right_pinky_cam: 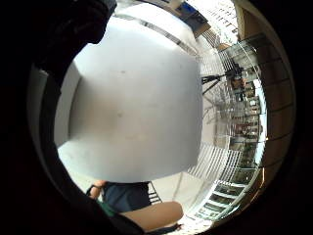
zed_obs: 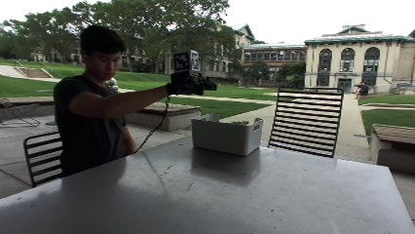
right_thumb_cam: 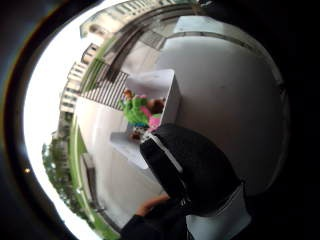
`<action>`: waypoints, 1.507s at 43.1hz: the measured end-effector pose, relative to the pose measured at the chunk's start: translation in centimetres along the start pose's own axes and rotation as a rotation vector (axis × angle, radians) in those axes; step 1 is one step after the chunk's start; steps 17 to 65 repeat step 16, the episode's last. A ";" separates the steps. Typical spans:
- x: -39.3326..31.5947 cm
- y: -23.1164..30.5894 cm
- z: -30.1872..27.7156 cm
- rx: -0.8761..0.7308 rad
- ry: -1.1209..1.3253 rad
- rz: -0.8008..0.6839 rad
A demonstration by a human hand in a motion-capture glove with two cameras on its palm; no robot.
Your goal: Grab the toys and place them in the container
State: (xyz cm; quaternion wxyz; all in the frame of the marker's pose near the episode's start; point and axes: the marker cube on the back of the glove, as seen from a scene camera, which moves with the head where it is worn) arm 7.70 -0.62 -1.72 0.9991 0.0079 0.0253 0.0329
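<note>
above the white container (zed_obs: 227, 135), gloved right hand (zed_obs: 187, 84), grip curled and empty, toys (right_thumb_cam: 141, 111) inside below

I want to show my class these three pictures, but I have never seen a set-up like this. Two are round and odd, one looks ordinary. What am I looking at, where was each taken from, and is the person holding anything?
There is no machine here: a person sits at a grey table outdoors, with a black glove on the right hand. The ordinary picture comes from a camera standing across the table. The two round ones come from small, very wide cameras on that hand's palm, one at the thumb side and one at the little finger side.

On the table stands a white container. The thumb side view looks down into it and shows colourful toys, green and pink, already inside. The little finger side view shows mostly bare tabletop.

The gloved hand is raised above and beside the container. Whether it holds anything, I cannot tell.
</note>
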 end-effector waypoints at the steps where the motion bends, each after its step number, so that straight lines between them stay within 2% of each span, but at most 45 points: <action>1: 0.6 0.3 0.0 0.005 0.011 0.004; 16: 10.3 5.2 1.9 0.025 -0.009 0.108; 65: 10.3 5.2 1.9 0.025 -0.009 0.108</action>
